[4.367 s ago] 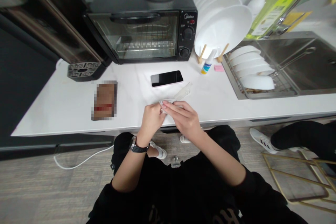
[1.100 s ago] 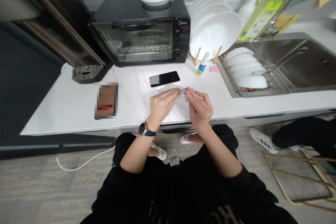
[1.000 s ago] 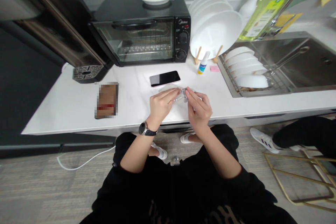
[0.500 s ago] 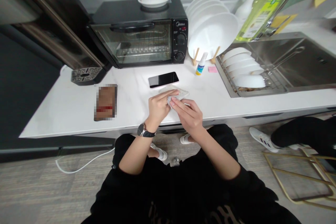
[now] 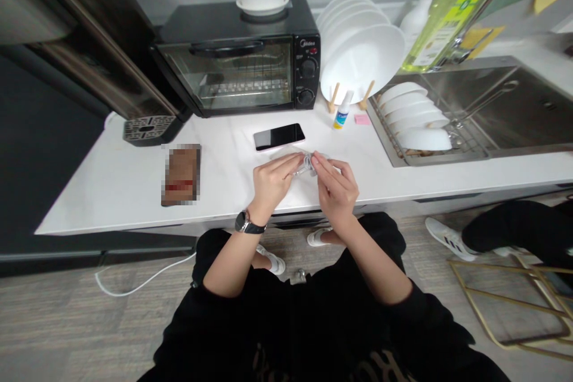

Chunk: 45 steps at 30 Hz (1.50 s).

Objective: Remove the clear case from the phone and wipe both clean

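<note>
Between my two hands, just above the front part of the white counter, is a clear, greyish thing [image 5: 307,162] with thin curved edges. My fingers cover much of it, so I cannot make out its kind. My left hand [image 5: 272,180], wearing a black watch [image 5: 244,222] on its wrist, pinches it from the left. From the right, the fingertips of my right hand [image 5: 338,191] close on the same thing. A phone [image 5: 279,136] with a dark screen lies just beyond my hands. A small spray bottle [image 5: 341,112] with a blue and yellow label stands farther right.
Behind the phone is a black toaster oven [image 5: 242,71]. White plates [image 5: 358,59] stand in a wooden rack beside it. Bowls [image 5: 418,116] sit in a wire basket at the sink [image 5: 505,107]. A pixelated flat item [image 5: 181,174] lies left. Another person's shoe [image 5: 449,239] shows at right.
My right hand has shifted a little to the right and away from my left fingers. More of the clear, greyish thing now shows between my hands. My left hand has barely moved.
</note>
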### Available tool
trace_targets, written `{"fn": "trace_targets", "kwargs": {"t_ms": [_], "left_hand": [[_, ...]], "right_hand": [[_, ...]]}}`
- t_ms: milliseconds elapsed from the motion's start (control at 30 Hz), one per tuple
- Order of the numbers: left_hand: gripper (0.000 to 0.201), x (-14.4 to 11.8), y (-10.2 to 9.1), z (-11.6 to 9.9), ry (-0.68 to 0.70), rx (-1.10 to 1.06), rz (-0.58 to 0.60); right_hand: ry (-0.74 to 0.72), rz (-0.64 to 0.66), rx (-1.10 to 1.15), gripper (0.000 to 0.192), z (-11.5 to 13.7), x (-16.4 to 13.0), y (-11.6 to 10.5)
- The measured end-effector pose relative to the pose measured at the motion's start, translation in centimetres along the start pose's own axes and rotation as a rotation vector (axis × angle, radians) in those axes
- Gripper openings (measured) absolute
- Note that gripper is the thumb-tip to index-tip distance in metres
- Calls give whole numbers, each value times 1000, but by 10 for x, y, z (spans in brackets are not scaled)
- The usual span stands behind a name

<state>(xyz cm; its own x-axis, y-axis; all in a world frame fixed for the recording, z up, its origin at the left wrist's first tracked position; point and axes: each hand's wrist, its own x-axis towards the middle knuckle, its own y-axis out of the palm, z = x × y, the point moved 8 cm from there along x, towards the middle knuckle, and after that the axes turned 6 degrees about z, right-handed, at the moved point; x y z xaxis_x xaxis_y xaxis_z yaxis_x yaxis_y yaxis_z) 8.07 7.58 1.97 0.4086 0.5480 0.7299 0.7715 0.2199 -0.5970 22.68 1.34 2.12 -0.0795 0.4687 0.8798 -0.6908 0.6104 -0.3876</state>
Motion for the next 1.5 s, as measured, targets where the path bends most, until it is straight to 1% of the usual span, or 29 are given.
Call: {"fn": "trace_targets", "kwargs": {"t_ms": [100, 167, 300, 533, 667, 767, 867, 933, 1033, 1100, 1200, 1267, 1333, 1400, 1500], "left_hand": [[34, -1, 0, 0, -17, -19, 16], [36, -1, -1, 0, -13, -42, 16], [35, -3, -1, 0, 3, -54, 10], [36, -3, 0, 2, 11, -40, 3], [31, 0, -1, 0, 8, -5, 4], [27, 1, 0, 0, -8, 18, 12], [27, 2, 1, 0, -10, 46, 13], [27, 1, 1, 0, 0, 64, 13], [28, 0, 1, -1, 1, 74, 6], [31, -1, 1, -1, -7, 63, 10], [33, -4, 0, -1, -6, 8, 26], [33, -5, -1, -2, 2, -19, 32], [34, -6, -2, -2, 13, -27, 28], [34, -6, -2, -2, 22, -33, 19], [35, -5, 0, 0, 13, -42, 24]], "right_hand": [[-26, 54, 1, 62, 18, -1, 9], [-48, 63, 29, 62, 28, -3, 13], [-55, 49, 73, 65, 33, -5, 14], [-65, 114, 33, 65, 20, -6, 14], [-42, 60, 10, 69, 2, -2, 5], [-9, 34, 2, 68, -11, 1, 1], [19, 40, 9, 65, -17, 0, 0], [32, 36, 14, 64, -17, -1, 0], [58, 37, 10, 63, -9, -3, 2], [52, 59, 15, 64, 4, -5, 6], [-15, 81, 69, 65, 29, -7, 13], [-49, 79, 105, 64, 41, -8, 17], [-55, 83, 107, 62, 44, -8, 20], [-55, 83, 95, 61, 42, -8, 21], [-85, 93, 86, 66, 38, -8, 20]]}}
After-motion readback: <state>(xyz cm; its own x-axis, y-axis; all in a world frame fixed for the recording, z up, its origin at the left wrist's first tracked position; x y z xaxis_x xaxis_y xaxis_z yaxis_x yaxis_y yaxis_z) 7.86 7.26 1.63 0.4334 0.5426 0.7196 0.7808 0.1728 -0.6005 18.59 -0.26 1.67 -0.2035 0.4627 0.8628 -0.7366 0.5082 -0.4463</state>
